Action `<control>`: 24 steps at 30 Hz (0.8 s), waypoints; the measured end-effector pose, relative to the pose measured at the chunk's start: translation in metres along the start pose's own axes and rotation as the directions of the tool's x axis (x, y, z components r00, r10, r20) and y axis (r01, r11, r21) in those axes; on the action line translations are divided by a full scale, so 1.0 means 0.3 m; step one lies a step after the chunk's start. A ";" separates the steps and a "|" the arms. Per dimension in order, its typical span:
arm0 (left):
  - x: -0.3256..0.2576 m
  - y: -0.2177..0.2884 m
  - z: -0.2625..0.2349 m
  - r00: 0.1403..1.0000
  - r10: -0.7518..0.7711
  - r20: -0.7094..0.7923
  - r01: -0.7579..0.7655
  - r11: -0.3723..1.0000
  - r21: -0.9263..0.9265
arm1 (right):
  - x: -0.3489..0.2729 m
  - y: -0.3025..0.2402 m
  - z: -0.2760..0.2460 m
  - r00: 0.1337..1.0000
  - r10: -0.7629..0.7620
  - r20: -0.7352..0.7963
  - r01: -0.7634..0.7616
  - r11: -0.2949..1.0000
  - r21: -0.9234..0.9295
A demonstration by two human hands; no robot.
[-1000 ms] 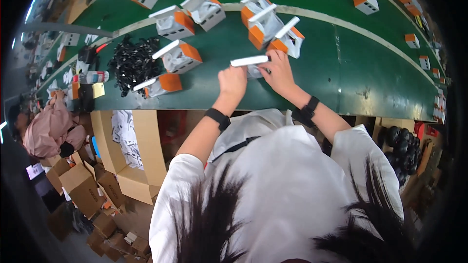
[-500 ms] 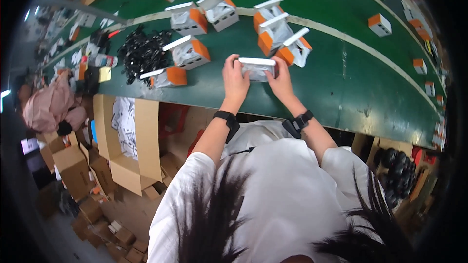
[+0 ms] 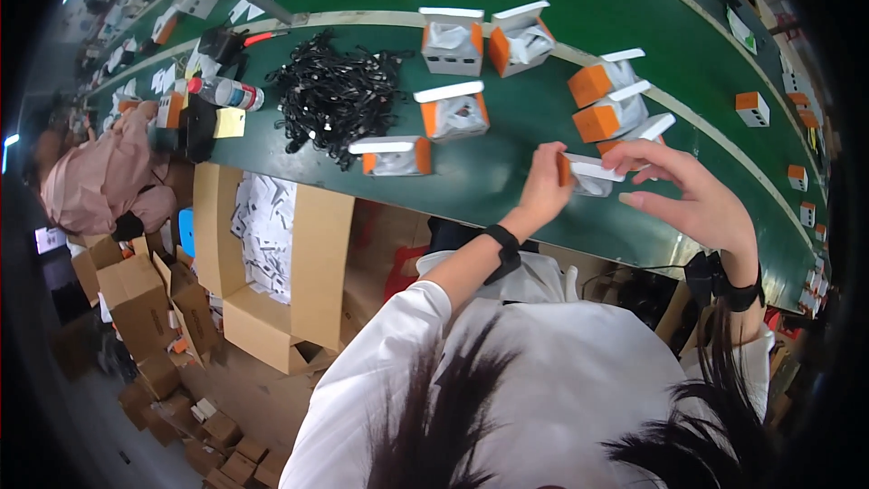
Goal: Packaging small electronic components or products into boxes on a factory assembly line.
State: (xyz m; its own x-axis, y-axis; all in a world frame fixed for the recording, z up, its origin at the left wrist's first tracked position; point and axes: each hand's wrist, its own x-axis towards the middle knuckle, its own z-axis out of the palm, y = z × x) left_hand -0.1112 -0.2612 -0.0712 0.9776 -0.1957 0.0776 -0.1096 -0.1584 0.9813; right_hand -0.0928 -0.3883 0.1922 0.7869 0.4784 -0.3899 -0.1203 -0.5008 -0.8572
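Note:
My left hand (image 3: 546,186) grips the left end of a small white and orange carton (image 3: 593,172) at the near side of the green bench. White plastic wrapping shows below the carton's white flap. Over its right end hovers my right hand (image 3: 695,197), open, thumb and fingers spread apart; whether a fingertip touches the flap I cannot tell. Just behind stand several like cartons, lids up, among them an orange-sided one (image 3: 597,123). To the left are more open cartons with white bags inside, such as one (image 3: 455,116) and a lower one (image 3: 398,158).
A heap of black cables (image 3: 335,91) lies on the bench (image 3: 507,186), left of the cartons. Further left are a bottle (image 3: 226,93) and a yellow paper (image 3: 230,123). Below the bench edge stands a large cardboard box (image 3: 321,263) of white printed papers. A person in pink (image 3: 104,186) sits far left.
My right hand has come off the carton and opened out to the right. My left hand still holds the carton. The view has swung left, so the bench things appear further right.

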 end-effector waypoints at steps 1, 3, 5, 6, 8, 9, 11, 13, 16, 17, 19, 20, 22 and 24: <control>-0.004 0.003 -0.015 0.998 0.051 0.036 -0.051 0.999 -0.006 | 0.044 -0.027 0.038 1.000 0.013 -0.001 -0.013 1.000 0.000; -0.044 -0.013 -0.103 0.985 0.043 0.168 -0.025 0.994 -0.105 | 0.137 -0.042 0.140 0.993 0.099 0.065 -0.091 0.989 -0.115; -0.050 0.043 -0.285 0.925 0.093 0.367 -0.056 0.992 -0.110 | 0.173 0.002 0.212 0.984 0.164 0.075 -0.146 0.969 -0.201; -0.052 0.094 -0.411 0.831 0.127 0.542 -0.086 0.991 -0.100 | 0.185 0.002 0.242 0.969 0.226 0.104 -0.204 0.960 -0.190; -0.042 0.213 -0.678 0.723 -0.248 0.645 0.437 0.887 -0.149 | 0.187 0.010 0.299 0.954 0.288 0.087 -0.278 0.955 -0.106; -0.063 0.197 -0.789 0.911 -0.136 0.389 0.224 0.956 -0.190 | 0.192 0.021 0.316 0.939 0.332 0.086 -0.331 0.943 -0.030; -0.034 0.087 -0.939 0.974 -0.153 -0.165 0.162 0.986 0.044 | 0.172 0.039 0.359 0.940 0.340 0.036 -0.341 0.939 0.037; 0.064 -0.115 -1.038 0.950 -0.112 -0.291 0.192 0.945 0.264 | 0.141 0.091 0.411 0.931 0.366 -0.019 -0.352 0.908 0.225; 0.146 -0.280 -1.102 0.949 -0.196 -0.249 0.295 0.831 0.472 | 0.132 0.132 0.443 0.942 0.325 -0.081 -0.295 0.920 0.258; 0.152 -0.295 -1.110 0.920 -0.324 -0.221 0.392 0.737 0.550 | 0.144 0.114 0.448 0.927 0.365 -0.089 -0.330 0.905 0.270; 0.168 -0.289 -1.091 0.916 -0.370 -0.158 0.377 0.653 0.657 | 0.121 0.110 0.464 0.912 0.406 -0.067 -0.362 0.869 0.336; 0.184 -0.282 -1.069 0.904 -0.415 -0.105 0.345 0.561 0.753 | 0.103 0.108 0.474 0.897 0.439 -0.041 -0.389 0.832 0.396; 0.200 -0.281 -1.042 0.933 -0.336 -0.124 0.300 0.542 0.785 | 0.086 0.110 0.500 0.860 0.507 -0.061 -0.431 0.784 0.447; 0.212 -0.302 -1.021 0.954 -0.286 -0.092 0.246 0.569 0.785 | 0.083 0.116 0.507 0.898 0.430 -0.095 -0.350 0.828 0.438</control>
State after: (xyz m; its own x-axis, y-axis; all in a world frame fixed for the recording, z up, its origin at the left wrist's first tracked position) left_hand 0.0160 0.0372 -0.1011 0.9802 -0.0527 -0.1907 0.0372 -0.8976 0.4392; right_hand -0.1695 -0.2839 0.1015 0.7126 0.1457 -0.6863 -0.6400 -0.2657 -0.7210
